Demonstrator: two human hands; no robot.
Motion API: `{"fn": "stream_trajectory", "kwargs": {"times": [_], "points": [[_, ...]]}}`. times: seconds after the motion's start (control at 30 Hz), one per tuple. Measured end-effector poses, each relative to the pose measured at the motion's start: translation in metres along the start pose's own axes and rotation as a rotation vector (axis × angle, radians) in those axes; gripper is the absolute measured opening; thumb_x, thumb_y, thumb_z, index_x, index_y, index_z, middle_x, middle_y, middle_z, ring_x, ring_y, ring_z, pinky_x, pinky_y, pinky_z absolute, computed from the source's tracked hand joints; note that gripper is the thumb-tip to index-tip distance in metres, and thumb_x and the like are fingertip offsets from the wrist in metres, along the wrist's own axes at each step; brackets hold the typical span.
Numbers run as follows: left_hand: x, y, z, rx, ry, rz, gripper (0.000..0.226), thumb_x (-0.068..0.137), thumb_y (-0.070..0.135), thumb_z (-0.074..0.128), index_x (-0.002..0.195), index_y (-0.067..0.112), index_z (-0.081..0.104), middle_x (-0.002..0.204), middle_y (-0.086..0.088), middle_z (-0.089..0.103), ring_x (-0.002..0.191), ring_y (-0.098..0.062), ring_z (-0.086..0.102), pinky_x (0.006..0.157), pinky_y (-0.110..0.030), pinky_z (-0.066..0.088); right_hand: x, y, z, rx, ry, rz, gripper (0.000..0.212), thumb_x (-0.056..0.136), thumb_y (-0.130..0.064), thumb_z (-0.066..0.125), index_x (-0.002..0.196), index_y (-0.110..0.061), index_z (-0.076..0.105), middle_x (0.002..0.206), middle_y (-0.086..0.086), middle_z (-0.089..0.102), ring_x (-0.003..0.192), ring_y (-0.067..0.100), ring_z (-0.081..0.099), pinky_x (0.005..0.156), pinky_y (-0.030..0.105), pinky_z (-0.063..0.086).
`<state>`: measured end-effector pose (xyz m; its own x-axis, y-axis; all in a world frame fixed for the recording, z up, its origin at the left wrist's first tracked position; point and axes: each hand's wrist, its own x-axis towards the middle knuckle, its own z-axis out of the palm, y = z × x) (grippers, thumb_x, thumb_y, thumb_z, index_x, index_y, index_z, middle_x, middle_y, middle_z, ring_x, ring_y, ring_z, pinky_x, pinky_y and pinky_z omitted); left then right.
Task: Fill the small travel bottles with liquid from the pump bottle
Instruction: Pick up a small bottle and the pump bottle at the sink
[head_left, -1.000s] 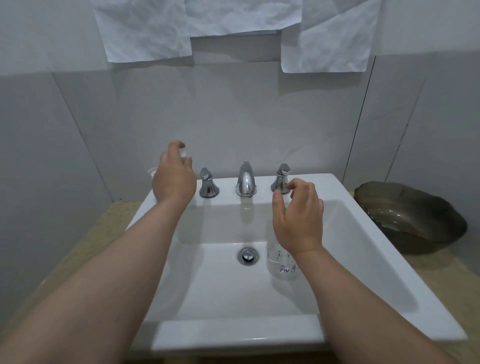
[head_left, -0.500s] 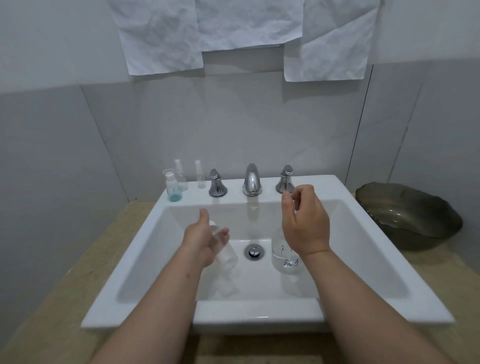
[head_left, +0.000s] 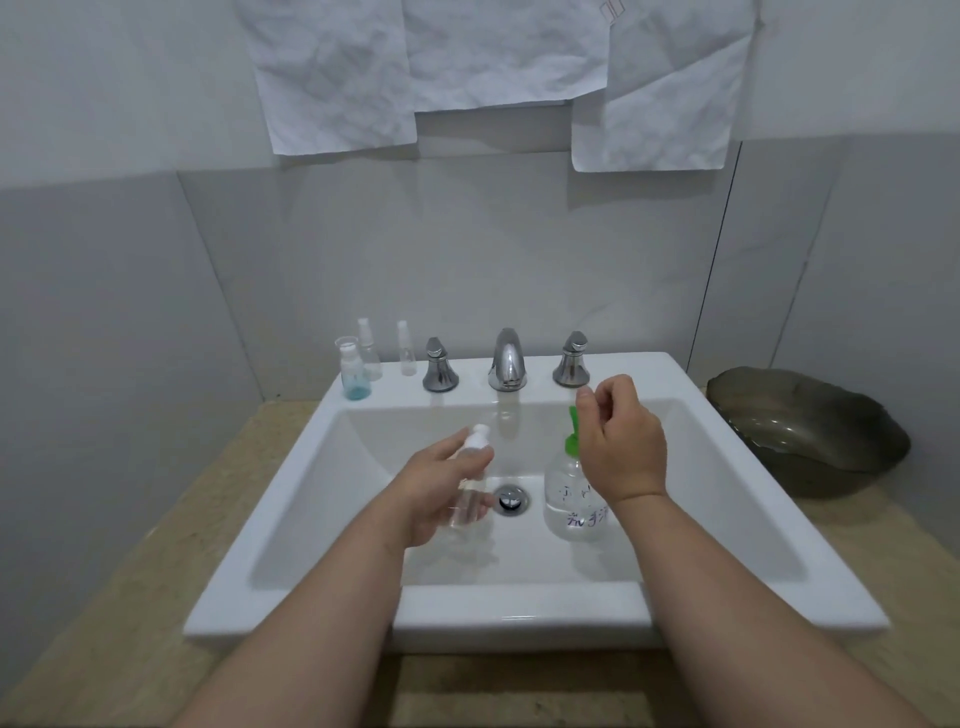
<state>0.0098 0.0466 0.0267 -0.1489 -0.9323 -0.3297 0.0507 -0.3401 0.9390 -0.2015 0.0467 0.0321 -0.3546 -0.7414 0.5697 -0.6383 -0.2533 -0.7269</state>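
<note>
My left hand (head_left: 434, 486) holds a small clear travel bottle (head_left: 470, 480) with a white cap, tilted over the sink basin left of the drain. A clear pump bottle (head_left: 569, 493) with a green pump and handwriting on its side stands in the basin right of the drain. My right hand (head_left: 621, 444) hovers over its pump with the fingers loosely curled and holds nothing. Three more small bottles stand on the sink's back left ledge: one with blue liquid (head_left: 354, 375), and two clear spray bottles (head_left: 370, 351) (head_left: 407, 349).
The white sink (head_left: 675, 374) has a chrome spout (head_left: 507, 366) between two chrome handles (head_left: 439, 365) (head_left: 571, 361), and a drain (head_left: 510, 500) in the basin. A dark glass bowl (head_left: 810, 428) sits on the beige counter at the right. White paper sheets (head_left: 498, 57) hang on the wall.
My left hand took a small clear bottle from the back left ledge and brought it down into the basin. My right hand stayed over the pump bottle.
</note>
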Motion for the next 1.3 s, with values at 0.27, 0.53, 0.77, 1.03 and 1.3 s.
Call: {"fn": "stream_trajectory", "kwargs": {"times": [0.27, 0.53, 0.77, 1.03, 1.3], "points": [[-0.003, 0.000, 0.003, 0.485, -0.132, 0.117, 0.098, 0.082, 0.000, 0.070, 0.150, 0.060, 0.033, 0.137, 0.001, 0.046, 0.093, -0.024, 0.058, 0.093, -0.032, 0.048, 0.001, 0.001, 0.003, 0.093, -0.114, 0.122, 0.028, 0.097, -0.031, 0.059, 0.074, -0.020, 0.048, 0.046, -0.006, 0.047, 0.055, 0.022, 0.049, 0.063, 0.038, 0.048], [0.004, -0.005, 0.005, 0.265, -0.150, 0.216, 0.070, 0.056, 0.011, 0.096, 0.117, 0.013, 0.061, 0.105, -0.010, 0.077, 0.085, -0.024, 0.074, 0.088, -0.042, 0.059, 0.003, 0.001, 0.001, 0.096, -0.226, 0.211, 0.032, 0.097, -0.059, 0.053, 0.085, -0.029, 0.057, 0.055, 0.003, 0.061, 0.057, 0.021, 0.062, 0.060, 0.033, 0.050], [-0.001, 0.003, 0.002, 0.077, -0.092, 0.331, 0.028, 0.087, 0.010, 0.081, 0.112, 0.020, 0.077, 0.111, -0.003, 0.071, 0.084, -0.015, 0.070, 0.072, -0.024, 0.055, -0.001, -0.009, -0.002, 0.095, -0.420, 0.241, 0.062, 0.092, -0.066, 0.055, 0.069, -0.009, 0.059, 0.061, 0.012, 0.065, 0.044, 0.013, 0.054, 0.053, 0.026, 0.041], [-0.002, 0.012, -0.003, -0.382, -0.171, 0.185, 0.029, 0.099, -0.006, 0.058, 0.127, 0.000, 0.060, 0.115, -0.018, 0.073, 0.102, -0.040, 0.071, 0.087, -0.040, 0.064, 0.001, -0.015, -0.002, 0.527, -0.631, 0.461, 0.040, 0.095, -0.047, 0.066, 0.086, -0.009, 0.056, 0.064, 0.016, 0.061, 0.040, 0.022, 0.045, 0.039, 0.023, 0.028], [-0.002, 0.009, 0.003, -0.109, 0.018, 0.282, 0.025, 0.092, 0.022, 0.076, 0.107, 0.003, 0.069, 0.113, -0.032, 0.071, 0.065, -0.019, 0.068, 0.063, -0.024, 0.059, 0.004, -0.012, -0.002, 0.561, -0.592, 0.498, 0.035, 0.095, -0.044, 0.068, 0.082, -0.012, 0.057, 0.062, 0.011, 0.057, 0.042, 0.017, 0.039, 0.041, 0.021, 0.026]]}}
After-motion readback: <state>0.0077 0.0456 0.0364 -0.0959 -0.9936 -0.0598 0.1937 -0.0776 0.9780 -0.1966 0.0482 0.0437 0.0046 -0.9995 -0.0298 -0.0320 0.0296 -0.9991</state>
